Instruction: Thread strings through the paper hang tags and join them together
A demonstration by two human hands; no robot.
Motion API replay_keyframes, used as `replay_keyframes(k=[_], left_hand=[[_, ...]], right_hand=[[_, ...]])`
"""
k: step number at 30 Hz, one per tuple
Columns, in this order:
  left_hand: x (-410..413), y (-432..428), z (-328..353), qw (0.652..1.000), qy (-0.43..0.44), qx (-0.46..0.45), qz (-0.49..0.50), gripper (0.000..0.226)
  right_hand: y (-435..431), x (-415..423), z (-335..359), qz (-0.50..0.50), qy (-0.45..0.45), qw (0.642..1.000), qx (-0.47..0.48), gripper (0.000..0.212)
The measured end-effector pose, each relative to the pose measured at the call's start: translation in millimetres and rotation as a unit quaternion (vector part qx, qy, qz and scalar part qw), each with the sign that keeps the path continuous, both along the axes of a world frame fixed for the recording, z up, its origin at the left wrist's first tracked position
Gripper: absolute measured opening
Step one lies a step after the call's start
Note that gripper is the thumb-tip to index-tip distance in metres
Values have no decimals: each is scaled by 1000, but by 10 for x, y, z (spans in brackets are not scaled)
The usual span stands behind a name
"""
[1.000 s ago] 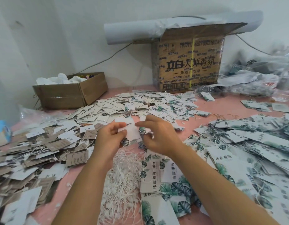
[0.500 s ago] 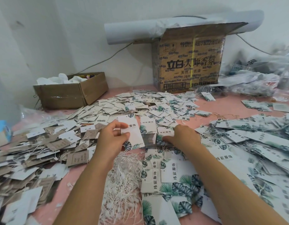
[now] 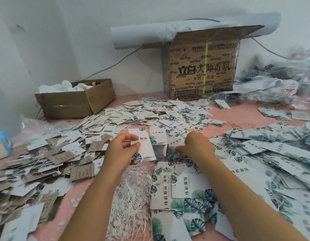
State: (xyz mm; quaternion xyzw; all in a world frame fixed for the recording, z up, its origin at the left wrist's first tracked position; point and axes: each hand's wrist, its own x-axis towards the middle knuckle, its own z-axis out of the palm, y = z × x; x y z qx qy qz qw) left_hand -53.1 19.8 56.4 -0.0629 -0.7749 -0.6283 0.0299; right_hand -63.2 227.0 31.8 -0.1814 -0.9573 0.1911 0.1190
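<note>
Strings [image 3: 131, 197] lie nearest, limp and light, likely to tangle; beyond them the left hand [image 3: 121, 150] pinches a thin, stiff tag [image 3: 145, 148] by its edge; the right hand [image 3: 197, 146] curls its fingertips onto the tag stack [image 3: 175, 143], grip unclear; corners probably crease easily.

White leaf-print tag [image 3: 144, 146], tilted, above strings [image 3: 131, 193]

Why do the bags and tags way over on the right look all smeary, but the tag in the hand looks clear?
Head view: the wide-angle lens stretches and softens the edges, so the plastic bags and the right-hand tag pile look smeared; the middle is sharp, so the print on the held tag reads clearly; the light is soft, with only faint shadows.
</note>
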Motion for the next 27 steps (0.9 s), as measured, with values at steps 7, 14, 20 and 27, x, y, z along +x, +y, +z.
replay_keyframes(k=[7,14,20,27], left_hand=[[2,7,7,1000,8,-4,-8,16],[-3,17,-2,1000,1,8,-17,34],[-2,21,-11,1000,1,5,-27,36],[-16,22,-32,999,4,-5,-35,36]], right_hand=[[113,10,131,32,83,975,-206,38],[63,30,347,81,173,945,-265,41],[89,64,205,32,61,975,-212,49],[165,66,167,6,51,971,-234,45]])
